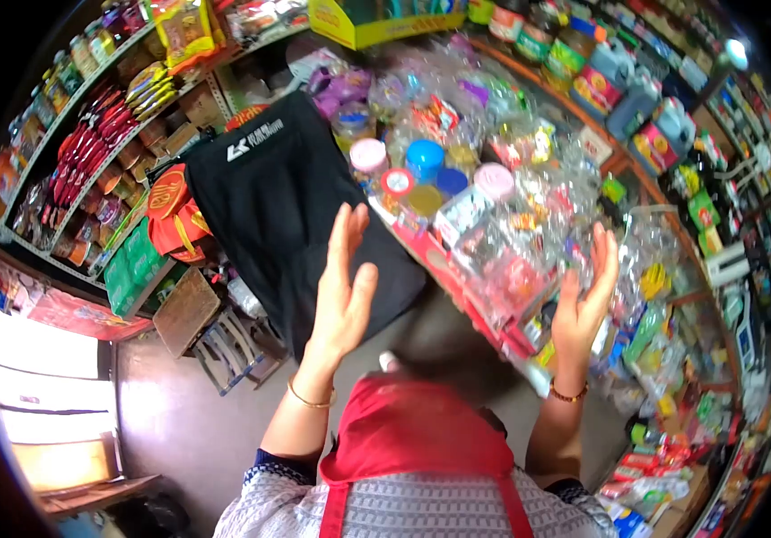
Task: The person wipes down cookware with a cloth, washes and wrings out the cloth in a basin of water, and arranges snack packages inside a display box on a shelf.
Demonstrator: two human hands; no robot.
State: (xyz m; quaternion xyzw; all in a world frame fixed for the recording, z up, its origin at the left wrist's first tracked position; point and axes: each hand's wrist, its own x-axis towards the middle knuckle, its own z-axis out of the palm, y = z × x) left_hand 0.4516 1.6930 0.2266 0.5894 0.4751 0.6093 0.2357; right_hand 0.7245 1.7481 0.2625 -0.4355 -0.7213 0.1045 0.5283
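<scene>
Both of my hands are raised in front of me, apart, palms turned towards each other. My left hand (347,289) holds nothing; its fingers are stretched up and the thumb stands off. Behind it hangs a black cloth (287,206) with white lettering, covering something I cannot see. My right hand (585,305) is likewise bare, fingers up and thumb apart, in front of a counter heaped with clear plastic packages (538,215). Between the hands, farther back, stand jars with a blue lid (425,159) and a pink lid (494,180). I wear a red apron (412,430).
Shelves of packets (89,143) line the left, with a small folding stool (233,350) below them. Large jugs (601,76) stand at the back right. More packaged goods (654,484) are piled low on the right. Grey floor (179,421) shows at the lower left.
</scene>
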